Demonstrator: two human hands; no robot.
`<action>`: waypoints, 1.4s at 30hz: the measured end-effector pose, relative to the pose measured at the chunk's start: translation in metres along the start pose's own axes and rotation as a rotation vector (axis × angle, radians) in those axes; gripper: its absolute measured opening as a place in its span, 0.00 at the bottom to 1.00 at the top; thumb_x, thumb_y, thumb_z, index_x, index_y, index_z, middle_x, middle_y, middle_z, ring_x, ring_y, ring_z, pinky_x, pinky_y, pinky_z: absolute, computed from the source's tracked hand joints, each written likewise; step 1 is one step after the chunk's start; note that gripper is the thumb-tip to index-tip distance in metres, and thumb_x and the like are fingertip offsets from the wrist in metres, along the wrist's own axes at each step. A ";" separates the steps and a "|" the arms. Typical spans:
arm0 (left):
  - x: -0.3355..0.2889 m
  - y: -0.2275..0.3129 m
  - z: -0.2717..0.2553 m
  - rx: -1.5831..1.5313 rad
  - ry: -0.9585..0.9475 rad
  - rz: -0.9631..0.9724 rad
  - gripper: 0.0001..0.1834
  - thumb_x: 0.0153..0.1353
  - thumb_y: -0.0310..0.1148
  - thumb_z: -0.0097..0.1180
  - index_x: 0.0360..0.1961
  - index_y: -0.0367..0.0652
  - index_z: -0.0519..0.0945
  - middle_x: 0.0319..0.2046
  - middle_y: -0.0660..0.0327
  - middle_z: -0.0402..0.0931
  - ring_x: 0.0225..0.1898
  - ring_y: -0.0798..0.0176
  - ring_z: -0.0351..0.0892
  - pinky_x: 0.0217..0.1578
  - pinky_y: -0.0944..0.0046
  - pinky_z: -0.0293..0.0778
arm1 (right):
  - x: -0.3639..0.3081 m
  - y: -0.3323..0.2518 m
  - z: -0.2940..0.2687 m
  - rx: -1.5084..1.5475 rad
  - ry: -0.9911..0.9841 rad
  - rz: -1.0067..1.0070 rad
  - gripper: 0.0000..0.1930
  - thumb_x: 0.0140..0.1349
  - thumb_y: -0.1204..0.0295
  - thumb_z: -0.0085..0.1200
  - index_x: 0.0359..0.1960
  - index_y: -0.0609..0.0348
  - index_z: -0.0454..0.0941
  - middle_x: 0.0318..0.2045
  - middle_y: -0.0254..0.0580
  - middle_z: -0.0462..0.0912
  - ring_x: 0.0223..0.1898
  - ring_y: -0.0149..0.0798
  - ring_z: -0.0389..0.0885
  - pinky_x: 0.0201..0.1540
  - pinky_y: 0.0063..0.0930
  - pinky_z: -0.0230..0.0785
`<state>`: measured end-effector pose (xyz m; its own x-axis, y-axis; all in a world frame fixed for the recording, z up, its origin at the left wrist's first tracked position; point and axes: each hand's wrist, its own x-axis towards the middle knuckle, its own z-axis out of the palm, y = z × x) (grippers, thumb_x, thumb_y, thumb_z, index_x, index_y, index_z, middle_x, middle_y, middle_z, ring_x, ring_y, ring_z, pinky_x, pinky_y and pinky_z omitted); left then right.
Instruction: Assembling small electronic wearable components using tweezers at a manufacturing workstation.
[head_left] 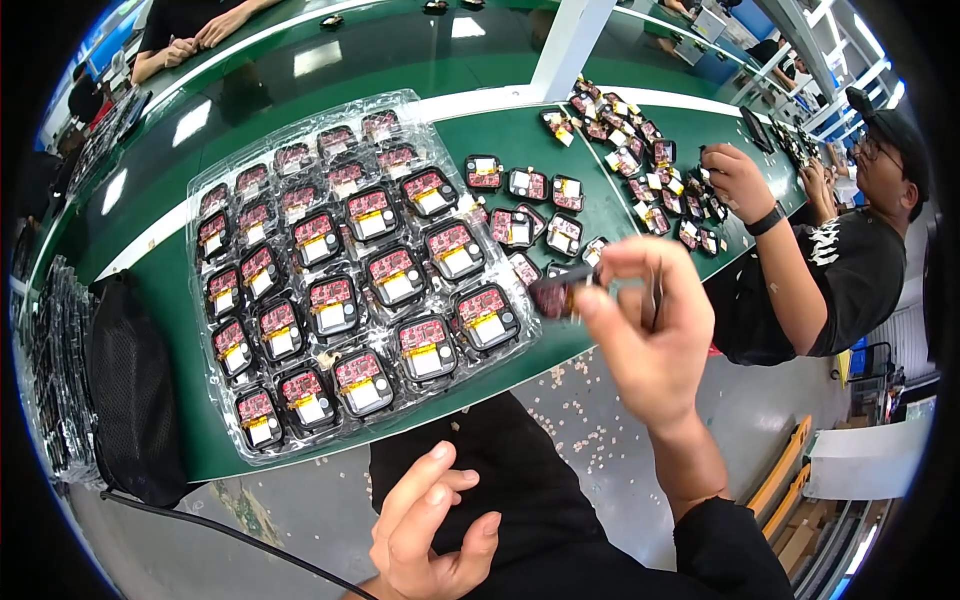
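My right hand (655, 330) pinches a small black-cased device (557, 296) with a red circuit board inside, just off the near right corner of a clear plastic tray (255, 145). The held piece is slightly blurred and tilted, its far end lying between thumb and fingers. Rows of similar devices (396, 275) sit face up in the tray's pockets, each showing a red board, a white block and yellow tape. Below the table edge, over my lap, my left hand (430, 530) hangs with fingers apart and nothing in it.
Loose devices (527, 184) lie on the green table right of the tray, with a denser pile (640, 160) beyond. A co-worker's hand (740, 180) reaches beside that pile. At left stand a black mesh bag (130, 380) and stacked clear trays (60, 370). A white post (572, 50) rises behind.
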<state>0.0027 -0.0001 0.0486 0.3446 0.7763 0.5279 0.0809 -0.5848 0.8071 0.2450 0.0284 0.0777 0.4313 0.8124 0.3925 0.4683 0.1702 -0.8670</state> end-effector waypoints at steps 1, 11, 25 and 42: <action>0.000 0.001 0.001 -0.020 -0.018 0.004 0.31 0.64 0.24 0.65 0.67 0.36 0.67 0.61 0.36 0.73 0.44 0.52 0.86 0.37 0.65 0.81 | 0.021 -0.001 -0.001 -0.128 0.057 0.031 0.15 0.59 0.81 0.65 0.47 0.64 0.77 0.34 0.34 0.83 0.23 0.14 0.65 0.21 0.14 0.54; -0.012 0.007 0.010 -0.028 -0.140 -0.060 0.28 0.59 0.19 0.66 0.62 0.33 0.74 0.59 0.42 0.77 0.44 0.55 0.87 0.39 0.64 0.81 | 0.143 0.074 0.009 -0.617 -0.132 0.020 0.15 0.65 0.62 0.61 0.37 0.65 0.84 0.28 0.53 0.85 0.31 0.50 0.83 0.39 0.41 0.74; -0.019 0.000 0.019 -0.084 -0.222 -0.095 0.29 0.61 0.23 0.65 0.63 0.33 0.70 0.58 0.41 0.75 0.40 0.55 0.86 0.36 0.64 0.81 | 0.194 0.109 -0.002 -0.877 -0.161 0.056 0.15 0.56 0.67 0.61 0.38 0.68 0.85 0.39 0.64 0.84 0.44 0.61 0.85 0.51 0.49 0.77; 0.024 -0.010 -0.011 -0.964 -0.233 -0.684 0.26 0.72 0.26 0.55 0.68 0.30 0.66 0.50 0.55 0.79 0.46 0.70 0.79 0.44 0.70 0.76 | -0.031 0.005 -0.001 -0.265 -0.354 -1.045 0.23 0.46 0.70 0.64 0.49 0.44 0.90 0.45 0.25 0.84 0.20 0.20 0.58 0.23 0.18 0.49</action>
<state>0.0002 0.0268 0.0559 0.6716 0.7380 -0.0661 -0.3855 0.4243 0.8194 0.2346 0.0034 0.0615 -0.4893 0.4603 0.7407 0.6374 0.7685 -0.0566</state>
